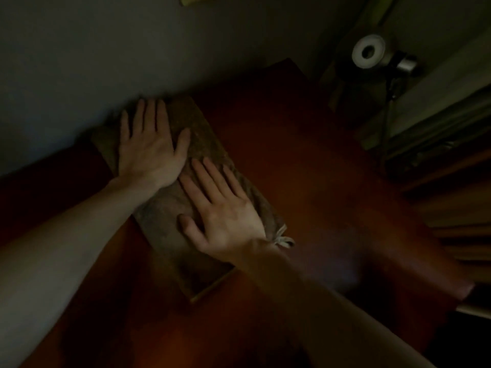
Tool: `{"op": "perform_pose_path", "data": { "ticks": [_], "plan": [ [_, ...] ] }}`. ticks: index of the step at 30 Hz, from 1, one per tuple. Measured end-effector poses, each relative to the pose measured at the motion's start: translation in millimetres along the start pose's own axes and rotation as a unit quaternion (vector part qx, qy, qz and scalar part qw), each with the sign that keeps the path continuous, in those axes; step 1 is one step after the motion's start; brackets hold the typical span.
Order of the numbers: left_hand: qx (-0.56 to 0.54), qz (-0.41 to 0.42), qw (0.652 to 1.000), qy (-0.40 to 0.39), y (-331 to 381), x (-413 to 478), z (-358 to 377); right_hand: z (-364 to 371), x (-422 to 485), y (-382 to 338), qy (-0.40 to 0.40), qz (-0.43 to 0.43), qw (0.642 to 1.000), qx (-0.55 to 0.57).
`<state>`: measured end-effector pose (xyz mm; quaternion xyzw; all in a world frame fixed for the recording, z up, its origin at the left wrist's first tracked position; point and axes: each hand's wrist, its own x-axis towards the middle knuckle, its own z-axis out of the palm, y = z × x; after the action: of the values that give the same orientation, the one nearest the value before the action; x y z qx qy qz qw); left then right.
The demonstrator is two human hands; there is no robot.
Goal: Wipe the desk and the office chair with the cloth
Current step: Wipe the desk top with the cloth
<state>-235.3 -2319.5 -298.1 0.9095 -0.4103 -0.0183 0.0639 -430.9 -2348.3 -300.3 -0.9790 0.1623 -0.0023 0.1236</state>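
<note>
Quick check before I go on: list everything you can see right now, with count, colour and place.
cloth: one, brown, laid long on the desk beside the wall
loop: one, white, at the cloth's edge by the right wrist
desk: one, reddish-brown, middle of the view
wall: one, grey, behind the desk
lamp: one, white and silver, past the desk's far right corner
shelving: count unclear, pale brown, right edge, blurred
left hand: one, flat on the cloth's far end
right hand: one, flat on the cloth's near part
</note>
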Motion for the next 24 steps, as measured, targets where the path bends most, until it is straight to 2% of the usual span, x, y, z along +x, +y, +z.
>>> {"op": "perform_pose_path", "data": {
  "ticks": [5, 14, 19, 24],
  "plan": [
    [0.026, 0.134, 0.990, -0.022, 19.5, 18.5, 0.3, 3.9, -13.4, -20.6, 0.068, 0.115, 0.990, 0.034],
    [0.044, 0.355, 0.932, -0.058, 75.8, 5.5, 1.4, 15.9, -53.3, -65.1, 0.114, 0.313, 0.939, 0.082],
    [0.051, 0.407, 0.910, -0.064, 106.5, -19.0, 3.8, 15.8, -88.8, -69.8, 0.117, 0.348, 0.927, 0.081],
    [0.047, 0.416, 0.906, -0.068, 130.9, -46.1, 7.6, 18.9, -125.6, -63.1, 0.125, 0.354, 0.924, 0.074]
  ]
}}
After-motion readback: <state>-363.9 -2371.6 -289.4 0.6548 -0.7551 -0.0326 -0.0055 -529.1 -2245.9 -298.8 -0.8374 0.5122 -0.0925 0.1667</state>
